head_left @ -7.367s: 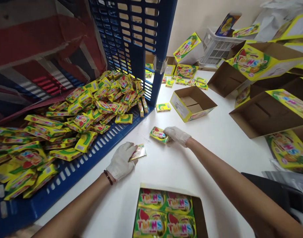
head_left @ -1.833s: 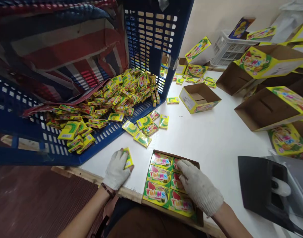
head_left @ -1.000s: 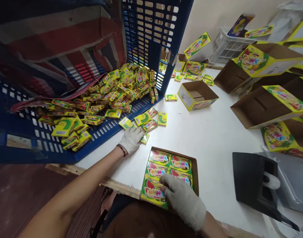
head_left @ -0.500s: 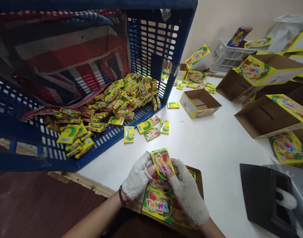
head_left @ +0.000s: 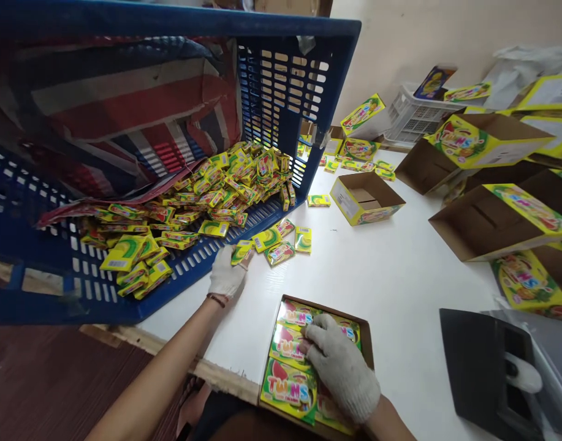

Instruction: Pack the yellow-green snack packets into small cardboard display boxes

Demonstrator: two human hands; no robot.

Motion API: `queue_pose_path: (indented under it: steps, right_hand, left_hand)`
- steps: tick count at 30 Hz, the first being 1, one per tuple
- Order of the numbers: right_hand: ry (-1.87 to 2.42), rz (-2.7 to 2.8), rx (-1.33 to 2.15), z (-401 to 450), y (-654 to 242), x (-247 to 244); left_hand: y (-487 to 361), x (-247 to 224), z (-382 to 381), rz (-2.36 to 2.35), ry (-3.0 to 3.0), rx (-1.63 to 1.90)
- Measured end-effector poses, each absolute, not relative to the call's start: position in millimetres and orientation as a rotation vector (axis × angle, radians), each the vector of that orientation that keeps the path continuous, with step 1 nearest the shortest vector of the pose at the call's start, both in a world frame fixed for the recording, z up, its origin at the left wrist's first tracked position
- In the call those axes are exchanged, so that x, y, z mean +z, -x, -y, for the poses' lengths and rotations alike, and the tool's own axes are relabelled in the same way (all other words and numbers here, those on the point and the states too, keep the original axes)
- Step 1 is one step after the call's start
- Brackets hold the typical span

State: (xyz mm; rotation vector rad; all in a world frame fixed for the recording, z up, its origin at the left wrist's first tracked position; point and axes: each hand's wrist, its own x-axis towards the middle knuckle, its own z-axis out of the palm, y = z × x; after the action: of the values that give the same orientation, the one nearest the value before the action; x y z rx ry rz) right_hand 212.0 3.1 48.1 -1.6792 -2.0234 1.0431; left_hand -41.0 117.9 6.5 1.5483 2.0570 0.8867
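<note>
My left hand (head_left: 226,274), in a white fingerless work glove, grips a small yellow and green candy box (head_left: 241,251) just off the table beside the blue crate. My right hand (head_left: 340,364), gloved the same way, rests over an open cardboard display box (head_left: 369,346) near the table's front edge. Its slightly bent fingers lie on the small boxes inside, which are marked TWINS (head_left: 287,387), and its palm hides some of them. Several loose candy boxes (head_left: 279,252) lie just right of my left hand.
A blue plastic crate (head_left: 338,79) lies on its side at left, with a heap of candy boxes (head_left: 225,190) spilling inside it. Empty display boxes (head_left: 370,199) stand at the back and right. A black device (head_left: 478,367) lies at right on the white table (head_left: 377,269).
The candy box that both hands held over the display box now lies in it. My left hand has moved up and left and taken another from the table; my right hand has lowered onto the packed boxes.
</note>
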Motion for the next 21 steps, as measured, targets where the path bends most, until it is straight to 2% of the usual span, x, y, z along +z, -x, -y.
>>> queue_pose_path:
  steps: [7,9,14,18,21]
  right_hand:
    - [1.519,1.579,1.015,-16,-224,52]
    - [1.534,1.543,1.016,-20,-227,53]
    - [1.774,1.508,1.081,-21,-232,51]
    - [1.890,1.639,1.058,-21,-226,47]
    - [1.906,1.844,0.878,-21,-218,46]
  left_hand:
    - [-6,51,-49,-1.023,-1.357,0.760]
    - [-20,54,-53,-1.069,-1.420,0.791]
    - [-13,34,-126,-1.771,-1.822,0.826]
    - [6,15,-175,-1.783,-1.788,0.777]
    - [14,7,-180,-1.731,-1.687,0.810]
